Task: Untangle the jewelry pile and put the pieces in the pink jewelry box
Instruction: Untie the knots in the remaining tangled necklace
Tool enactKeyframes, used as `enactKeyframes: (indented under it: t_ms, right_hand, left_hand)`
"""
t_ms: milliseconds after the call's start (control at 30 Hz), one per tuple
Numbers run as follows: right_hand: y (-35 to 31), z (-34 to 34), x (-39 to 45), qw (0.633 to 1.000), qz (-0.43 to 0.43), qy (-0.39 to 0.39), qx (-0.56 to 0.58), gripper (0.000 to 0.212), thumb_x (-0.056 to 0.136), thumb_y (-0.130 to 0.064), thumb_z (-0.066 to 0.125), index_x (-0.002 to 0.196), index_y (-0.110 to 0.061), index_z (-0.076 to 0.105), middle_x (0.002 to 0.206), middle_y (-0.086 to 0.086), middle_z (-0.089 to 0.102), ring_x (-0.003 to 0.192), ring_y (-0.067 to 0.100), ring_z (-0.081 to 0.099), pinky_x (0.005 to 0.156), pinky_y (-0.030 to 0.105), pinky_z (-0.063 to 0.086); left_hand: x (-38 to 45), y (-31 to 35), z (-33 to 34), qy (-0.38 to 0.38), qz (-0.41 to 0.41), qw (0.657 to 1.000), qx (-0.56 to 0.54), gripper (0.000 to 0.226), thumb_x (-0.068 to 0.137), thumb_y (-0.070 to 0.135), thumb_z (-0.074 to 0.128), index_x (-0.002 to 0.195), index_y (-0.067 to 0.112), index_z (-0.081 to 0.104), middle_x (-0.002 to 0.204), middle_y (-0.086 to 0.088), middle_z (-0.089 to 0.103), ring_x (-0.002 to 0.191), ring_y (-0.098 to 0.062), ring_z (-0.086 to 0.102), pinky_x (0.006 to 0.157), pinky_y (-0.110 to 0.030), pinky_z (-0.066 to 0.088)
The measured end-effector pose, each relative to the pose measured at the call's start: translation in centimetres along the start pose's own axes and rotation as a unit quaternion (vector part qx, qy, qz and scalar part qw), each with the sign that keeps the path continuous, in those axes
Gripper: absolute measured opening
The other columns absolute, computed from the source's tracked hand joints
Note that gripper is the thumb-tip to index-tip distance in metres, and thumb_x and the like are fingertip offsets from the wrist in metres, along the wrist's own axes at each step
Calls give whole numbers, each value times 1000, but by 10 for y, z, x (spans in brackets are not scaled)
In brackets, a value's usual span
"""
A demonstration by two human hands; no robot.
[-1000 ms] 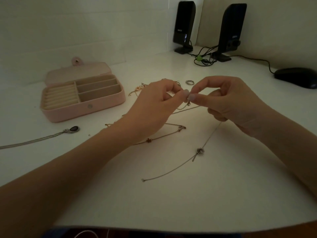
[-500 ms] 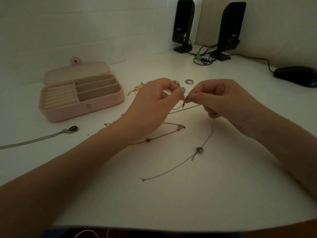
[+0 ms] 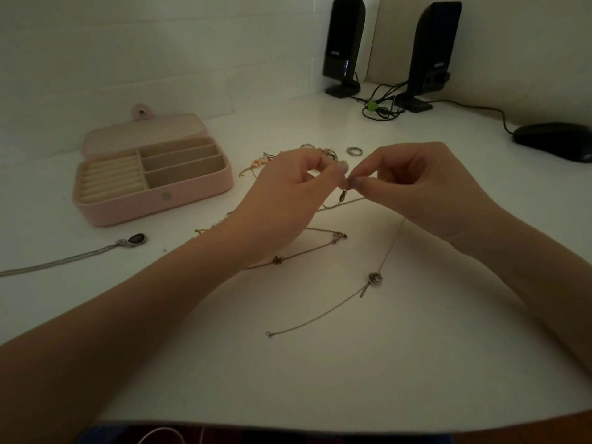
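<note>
My left hand [image 3: 288,193] and my right hand [image 3: 416,184] meet fingertip to fingertip above the desk, both pinching the clasp end of a thin chain [image 3: 342,197]. A silver necklace with a knot pendant [image 3: 375,278] runs from under my right hand down to the desk front. A rose-gold chain with a small charm [image 3: 278,260] lies under my left wrist. More tangled pieces [image 3: 259,162] and a ring [image 3: 354,151] sit behind my hands. The pink jewelry box [image 3: 153,205] stands open at the left, its compartments empty.
A silver necklace with a dark oval pendant [image 3: 136,239] lies left of my arm, in front of the box. Two black speakers [image 3: 344,43] [image 3: 431,52] with cables stand at the back, and a black mouse [image 3: 554,141] sits at the far right.
My fingertips have shifted slightly lower and the clasp now dangles between them. The knot-pendant chain's upper part has slackened a little under my right hand.
</note>
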State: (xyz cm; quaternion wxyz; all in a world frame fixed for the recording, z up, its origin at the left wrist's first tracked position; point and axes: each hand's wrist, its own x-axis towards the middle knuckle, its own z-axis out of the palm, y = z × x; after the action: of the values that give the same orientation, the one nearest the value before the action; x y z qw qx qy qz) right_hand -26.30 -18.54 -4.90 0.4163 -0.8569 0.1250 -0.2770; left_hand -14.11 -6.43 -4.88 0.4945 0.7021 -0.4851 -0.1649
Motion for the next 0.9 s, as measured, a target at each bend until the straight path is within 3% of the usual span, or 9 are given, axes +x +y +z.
enactKeyframes:
  t_ms: [100, 167, 300, 367, 467, 567, 767, 900]
  right_hand:
    - [3, 4, 0, 998, -25, 16, -48, 5, 83, -14, 71, 86, -17, 72, 60, 3, 55, 58, 14, 47, 56, 17, 39]
    - [5, 5, 1, 997, -21, 36, -71, 7, 81, -19, 73, 86, -21, 69, 72, -7, 62, 70, 7, 57, 66, 19, 46]
    - [6, 4, 0, 994, 9, 57, -95, 7, 76, -32, 70, 79, -31, 64, 90, -10, 62, 83, 4, 56, 76, 19, 45]
    - [4, 3, 0, 995, 15, 47, -82, 4, 75, -33, 70, 75, -34, 66, 86, -9, 63, 78, 7, 55, 74, 19, 46]
    - [0, 5, 1, 998, 11, 31, -52, 4, 78, -26, 72, 77, -30, 71, 73, -16, 61, 65, -2, 50, 64, 11, 42]
    - [-1, 6, 1, 999, 11, 14, -31, 10, 81, -20, 71, 79, -29, 71, 62, -25, 60, 62, -7, 49, 63, 7, 40]
    - [0, 6, 1, 998, 24, 44, -28, 1, 81, -23, 72, 81, -25, 72, 69, -14, 65, 65, 0, 54, 65, 6, 42]
    - [-1, 7, 0, 998, 11, 45, -42, 5, 81, -24, 72, 76, -26, 72, 67, -16, 66, 63, -3, 53, 62, 6, 43]
  left_hand:
    - [-1, 1, 1, -10, -20, 1000, -22, 24, 95, 32, 51, 78, 25, 65, 38, 14, 35, 34, -3, 31, 42, -16, 27]
    - [0, 1, 1, -20, -52, 996, -69, 24, 94, 32, 52, 76, 25, 65, 49, 6, 30, 38, -7, 26, 39, -18, 25]
    - [0, 3, -1, -37, -101, 987, -119, 25, 96, 29, 51, 77, 19, 64, 47, 8, 27, 37, -7, 22, 37, -16, 19]
    - [0, 3, -2, -42, -110, 984, -134, 24, 97, 28, 50, 78, 18, 62, 42, 13, 29, 36, -5, 22, 37, -16, 18]
    - [-1, 5, -3, -48, -119, 982, -139, 24, 97, 27, 50, 78, 18, 62, 40, 14, 29, 35, -5, 22, 35, -15, 20]
    - [-1, 6, -3, -58, -124, 979, -153, 24, 97, 26, 50, 78, 17, 62, 40, 14, 28, 35, -4, 22, 34, -16, 20]
    - [-1, 6, -4, -51, -123, 979, -156, 21, 96, 25, 51, 82, 16, 63, 41, 13, 27, 34, -4, 22, 35, -15, 19]
    - [-2, 4, -3, -52, -115, 982, -142, 19, 95, 25, 53, 83, 16, 63, 42, 12, 27, 35, -5, 22, 35, -15, 20]
